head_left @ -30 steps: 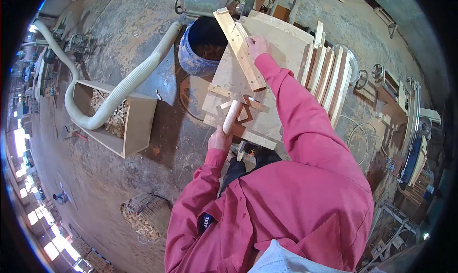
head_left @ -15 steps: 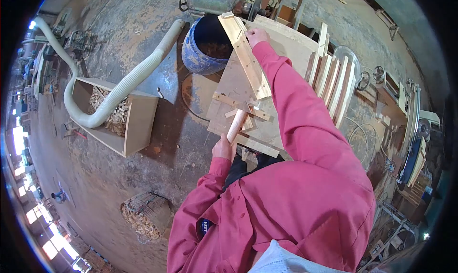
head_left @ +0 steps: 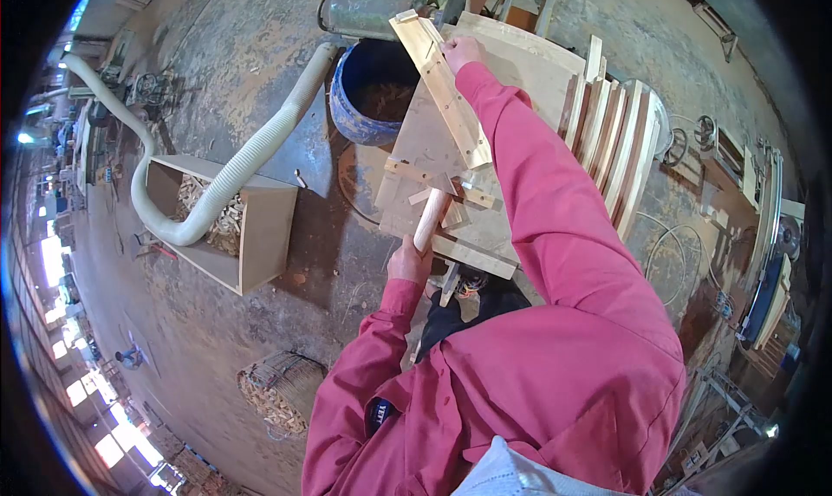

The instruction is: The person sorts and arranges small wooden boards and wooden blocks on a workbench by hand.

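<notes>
My left hand (head_left: 409,260) is closed around the near end of a short, rounded wood piece (head_left: 430,222). The far end of that piece meets small crossed wooden strips (head_left: 475,198) fixed on a worktable (head_left: 407,154). My right hand (head_left: 463,54) is farther forward, its fingers closed at the right edge of a long wooden board (head_left: 451,97). That board lies slanted across the tabletop, with dark screw or hole marks along it. Exactly what the right fingertips grip is partly hidden.
Several long striped wood strips (head_left: 611,149) lie at the table's right, by a round blade-like disc (head_left: 663,125). A blue barrel (head_left: 355,119) adjoins the far left side. Left are a ribbed hose (head_left: 251,162), a box of offcuts (head_left: 264,236) and a basket (head_left: 290,388).
My view has shifted slightly, so the surroundings sit differently in it. Both hands keep nearly the same places on the wood piece and the board.
</notes>
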The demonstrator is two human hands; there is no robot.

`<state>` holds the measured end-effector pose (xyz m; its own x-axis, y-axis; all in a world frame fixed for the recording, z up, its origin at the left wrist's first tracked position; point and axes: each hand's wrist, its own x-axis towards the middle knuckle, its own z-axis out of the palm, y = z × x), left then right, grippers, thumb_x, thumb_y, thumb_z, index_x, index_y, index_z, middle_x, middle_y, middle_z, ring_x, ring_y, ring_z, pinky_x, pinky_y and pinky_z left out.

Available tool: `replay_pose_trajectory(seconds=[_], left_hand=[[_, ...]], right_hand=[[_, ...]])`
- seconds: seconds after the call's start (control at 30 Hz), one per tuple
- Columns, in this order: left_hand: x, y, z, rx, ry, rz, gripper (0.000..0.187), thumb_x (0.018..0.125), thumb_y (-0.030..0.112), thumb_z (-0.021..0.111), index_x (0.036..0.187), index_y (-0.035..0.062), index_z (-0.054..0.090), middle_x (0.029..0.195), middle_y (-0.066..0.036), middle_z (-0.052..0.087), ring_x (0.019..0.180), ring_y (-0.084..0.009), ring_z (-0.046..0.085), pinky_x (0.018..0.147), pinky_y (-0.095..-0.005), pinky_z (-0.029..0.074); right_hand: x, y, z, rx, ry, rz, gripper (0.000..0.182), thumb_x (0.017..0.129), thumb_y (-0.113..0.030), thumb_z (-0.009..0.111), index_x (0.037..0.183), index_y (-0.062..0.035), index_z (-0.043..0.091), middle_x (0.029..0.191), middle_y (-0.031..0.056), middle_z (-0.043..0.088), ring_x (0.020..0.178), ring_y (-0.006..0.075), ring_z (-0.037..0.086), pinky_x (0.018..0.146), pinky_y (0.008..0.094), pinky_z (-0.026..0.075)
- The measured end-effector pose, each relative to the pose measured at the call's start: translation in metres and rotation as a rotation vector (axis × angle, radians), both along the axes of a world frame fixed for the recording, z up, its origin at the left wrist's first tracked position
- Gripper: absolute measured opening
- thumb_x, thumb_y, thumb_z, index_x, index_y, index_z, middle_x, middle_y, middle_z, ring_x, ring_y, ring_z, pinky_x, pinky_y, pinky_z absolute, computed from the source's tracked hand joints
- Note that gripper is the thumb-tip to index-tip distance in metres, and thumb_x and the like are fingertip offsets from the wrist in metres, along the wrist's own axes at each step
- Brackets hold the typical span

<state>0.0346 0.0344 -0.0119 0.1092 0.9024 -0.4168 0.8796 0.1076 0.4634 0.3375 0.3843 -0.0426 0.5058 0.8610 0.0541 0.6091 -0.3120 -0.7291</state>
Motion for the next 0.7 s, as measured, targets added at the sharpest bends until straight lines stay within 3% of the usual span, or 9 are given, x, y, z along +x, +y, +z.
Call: replay_pose_trajectory(seconds=[0.2,0.23,0.3,0.33,0.37,0.4,0.47,0.67,0.7], left_hand=[[0.023,0.022,0.003,0.047,0.002,-0.01,0.036,0.087,0.036,0.07,0.098,0.0033,0.059,0.081,-0.026,0.069,0.08,-0.0464,0.068,0.069,-0.0541,0.054],[0.024,0.018,-0.013,0.019,-0.07,0.033,0.037,0.086,0.036,0.071,0.101,0.0038,0.061,0.082,-0.024,0.069,0.08,-0.0453,0.068,0.069,-0.0534,0.054],[0.026,0.022,-0.016,-0.103,0.033,0.114,0.04,0.083,0.037,0.075,0.106,0.0057,0.068,0.087,-0.02,0.072,0.082,-0.0411,0.07,0.071,-0.0506,0.056],[0.017,0.024,-0.017,-0.107,0.031,-0.168,0.04,0.081,0.037,0.076,0.104,0.0049,0.069,0.091,-0.02,0.073,0.085,-0.0397,0.071,0.073,-0.0498,0.056],[0.023,0.026,0.004,-0.191,0.013,0.006,0.034,0.082,0.034,0.074,0.098,0.0036,0.069,0.091,-0.022,0.072,0.088,-0.0398,0.07,0.075,-0.0489,0.056],[0.022,0.022,0.003,-0.077,-0.057,0.055,0.032,0.084,0.031,0.072,0.099,0.0033,0.066,0.089,-0.023,0.071,0.087,-0.0411,0.07,0.075,-0.0501,0.056],[0.021,0.02,0.01,-0.012,-0.068,0.013,0.04,0.085,0.029,0.072,0.111,0.0038,0.056,0.09,-0.024,0.07,0.085,-0.0439,0.069,0.073,-0.0535,0.055],[0.012,0.008,0.03,0.004,-0.102,0.005,0.039,0.084,0.028,0.071,0.111,0.0039,0.055,0.092,-0.024,0.07,0.088,-0.0441,0.068,0.075,-0.0524,0.055],[0.007,0.005,0.027,0.011,-0.104,0.014,0.039,0.084,0.028,0.071,0.111,0.0039,0.055,0.092,-0.024,0.07,0.088,-0.0441,0.068,0.075,-0.0524,0.055]], right_hand=[[0.028,0.021,0.003,-0.013,-0.17,0.083,0.026,0.08,-0.034,0.073,0.098,-0.0155,0.079,0.096,0.0173,0.073,0.093,0.0335,0.07,0.086,0.0396,0.054],[0.048,0.039,-0.039,-0.032,-0.156,0.117,0.032,0.08,-0.033,0.072,0.105,-0.0142,0.077,0.102,0.0172,0.073,0.099,0.0321,0.07,0.09,0.0401,0.053],[0.051,0.022,-0.042,0.117,0.191,0.181,0.034,0.084,-0.024,0.07,0.112,-0.0047,0.074,0.109,0.0129,0.074,0.1,0.0262,0.069,0.091,0.0421,0.053],[0.066,0.035,-0.071,0.075,0.354,0.337,0.033,0.088,-0.022,0.068,0.113,-0.0014,0.073,0.114,0.0128,0.072,0.101,0.0238,0.067,0.091,0.0393,0.053],[0.065,0.025,-0.064,0.103,0.493,0.377,0.032,0.091,-0.024,0.067,0.111,0.0002,0.073,0.112,0.0125,0.072,0.1,0.0216,0.066,0.09,0.0377,0.053],[0.082,0.049,-0.126,0.179,0.463,0.319,0.037,0.092,-0.03,0.067,0.111,0.0012,0.072,0.105,0.0139,0.073,0.098,0.0214,0.067,0.09,0.0392,0.053],[0.057,-0.004,-0.027,-0.092,-0.076,0.258,0.051,0.088,-0.044,0.071,0.106,0.0041,0.072,0.095,0.0214,0.072,0.093,0.0294,0.069,0.085,0.0412,0.052],[0.035,-0.023,-0.017,-0.036,-0.155,0.129,0.051,0.084,-0.046,0.075,0.094,0.0034,0.07,0.087,0.0169,0.071,0.081,0.029,0.068,0.077,0.0404,0.054],[0.032,-0.036,-0.011,-0.046,0.105,0.08,0.045,0.086,-0.042,0.073,0.095,0.0022,0.069,0.088,0.0138,0.071,0.078,0.0265,0.067,0.073,0.0387,0.054]])
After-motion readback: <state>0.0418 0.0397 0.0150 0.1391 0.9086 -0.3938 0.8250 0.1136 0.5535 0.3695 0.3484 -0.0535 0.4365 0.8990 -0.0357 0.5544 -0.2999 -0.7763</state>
